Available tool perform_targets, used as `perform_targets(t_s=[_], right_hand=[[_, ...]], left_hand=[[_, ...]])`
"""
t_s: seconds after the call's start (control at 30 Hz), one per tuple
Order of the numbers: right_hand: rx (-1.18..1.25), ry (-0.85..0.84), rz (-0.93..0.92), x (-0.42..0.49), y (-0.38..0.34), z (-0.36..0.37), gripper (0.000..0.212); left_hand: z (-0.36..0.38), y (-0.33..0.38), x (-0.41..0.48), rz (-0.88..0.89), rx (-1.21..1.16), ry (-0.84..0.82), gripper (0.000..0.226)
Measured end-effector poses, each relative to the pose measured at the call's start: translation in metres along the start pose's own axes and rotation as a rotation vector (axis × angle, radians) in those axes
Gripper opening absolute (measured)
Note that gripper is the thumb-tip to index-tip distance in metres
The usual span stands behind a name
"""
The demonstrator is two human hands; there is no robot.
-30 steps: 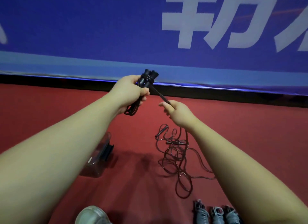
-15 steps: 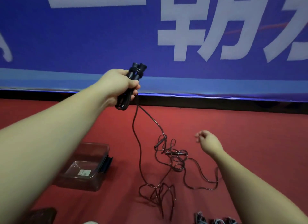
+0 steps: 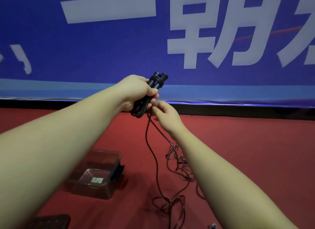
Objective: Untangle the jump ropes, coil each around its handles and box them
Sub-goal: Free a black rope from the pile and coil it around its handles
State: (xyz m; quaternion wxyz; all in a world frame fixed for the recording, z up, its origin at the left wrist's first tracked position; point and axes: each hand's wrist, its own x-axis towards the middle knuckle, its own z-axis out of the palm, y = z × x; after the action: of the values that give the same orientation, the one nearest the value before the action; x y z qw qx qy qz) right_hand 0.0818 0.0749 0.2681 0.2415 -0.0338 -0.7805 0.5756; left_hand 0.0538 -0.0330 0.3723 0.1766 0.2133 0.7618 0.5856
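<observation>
Change: I see the right hand (image 3: 166, 115) has risen from low over the red floor (image 3: 247, 152), where it hung empty half a second ago, to just under the left hand (image 3: 136, 92).
Meaning: I judge another wrap is starting; this rope is only partly coiled and nothing is boxed.
Left hand: fingers (image 3: 153, 92) curled tight round the paired black handles (image 3: 157, 80) and the turns already wound on them.
Right hand: fingertips (image 3: 158, 106) bent in at the loose rope strand (image 3: 150, 143), touching it right beneath the left fist; I cannot tell whether they have closed on it.
Strand: hangs from the handles, left of the right forearm, down to a slack pile on the near floor.
Tangled ropes (image 3: 180, 162): on the floor to the right, partly behind the right forearm.
Clear plastic box (image 3: 85, 189): open, on the floor near left, well apart from both hands.
</observation>
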Motion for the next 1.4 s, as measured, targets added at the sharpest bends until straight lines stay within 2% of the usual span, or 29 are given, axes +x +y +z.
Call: perform_targets(t_s=[0.07,0.13,0.2,0.27,0.4,0.47,0.5,0.57,0.63,0.7,0.77,0.83,0.93,0.97,1.03,1.1,1.13,1.17,1.2,1.27,1.3,1.4], right_hand=[[0.233,-0.04,0.038,0.0,-0.005,0.001,0.025],[0.299,-0.036,0.057,0.003,-0.008,-0.001,0.02],[0.208,0.001,0.052,0.006,-0.007,-0.005,0.019],[0.073,-0.03,0.051,0.006,0.0,-0.009,0.023],[-0.02,-0.061,0.223,-0.005,0.049,-0.031,0.029],[-0.156,-0.016,0.305,-0.011,0.088,-0.053,0.029],[-0.312,-0.003,0.378,-0.016,0.11,-0.067,0.024],[-0.662,-0.005,0.653,-0.04,0.152,-0.096,0.017],[-0.794,-0.031,0.837,-0.064,0.184,-0.121,0.028],[-0.87,-0.091,0.874,-0.075,0.191,-0.131,0.035],[-0.824,-0.167,0.828,-0.067,0.179,-0.126,0.055],[-0.55,-0.173,0.716,-0.052,0.154,-0.11,0.063],[-0.124,-0.007,0.436,-0.027,0.104,-0.083,0.052],[-0.078,0.052,0.328,-0.021,0.087,-0.075,0.045],[0.007,0.011,0.161,-0.013,0.057,-0.057,0.039],[0.013,-0.122,0.062,-0.01,0.038,-0.035,0.037],[-0.019,-0.156,0.026,-0.01,0.032,-0.024,0.027],[0.005,-0.156,0.008,-0.01,0.027,-0.014,0.013],[0.082,-0.126,0.008,-0.011,0.022,-0.008,0.012],[0.213,-0.057,0.041,-0.01,0.019,-0.01,0.027],[0.199,-0.041,0.07,-0.01,0.021,-0.015,0.03],[-0.072,-0.061,0.061,-0.016,0.031,-0.034,0.03]], left_hand=[[-0.001,0.006,-0.001,0.017,-0.005,0.016,0.01],[-0.001,0.011,-0.003,0.035,0.001,0.03,0.01],[0.0,0.015,-0.003,0.048,0.007,0.036,0.01],[0.0,0.02,-0.002,0.055,-0.025,0.046,0.01],[-0.007,0.024,0.0,0.038,-0.069,0.063,0.01],[-0.008,0.02,0.0,0.033,-0.03,0.078,0.01],[-0.01,0.018,0.001,0.036,-0.036,0.105,0.012],[-0.02,0.019,0.005,0.024,-0.098,0.18,0.019],[-0.034,0.023,0.008,0.014,-0.106,0.183,0.017],[-0.035,0.023,0.006,-0.007,-0.028,0.125,0.014],[-0.021,0.018,0.003,-0.028,0.018,0.056,0.012],[-0.002,0.012,0.004,-0.046,0.03,-0.005,0.012],[0.014,0.007,0.007,-0.07,0.045,-0.057,0.016],[0.016,0.005,0.007,-0.073,0.051,-0.066,0.018],[0.02,0.003,0.007,-0.071,0.071,-0.084,0.018],[0.023,0.004,0.005,-0.065,0.08,-0.092,0.016],[0.024,0.005,0.005,-0.064,0.076,-0.089,0.015],[0.023,0.007,0.004,-0.063,0.068,-0.082,0.013],[0.019,0.009,0.005,-0.061,0.055,-0.065,0.01],[0.006,0.01,0.007,-0.041,0.053,0.009,0.009],[-0.003,0.007,0.009,-0.014,0.088,0.064,0.01],[-0.026,-0.01,0.01,0.043,0.288,0.173,0.012]])
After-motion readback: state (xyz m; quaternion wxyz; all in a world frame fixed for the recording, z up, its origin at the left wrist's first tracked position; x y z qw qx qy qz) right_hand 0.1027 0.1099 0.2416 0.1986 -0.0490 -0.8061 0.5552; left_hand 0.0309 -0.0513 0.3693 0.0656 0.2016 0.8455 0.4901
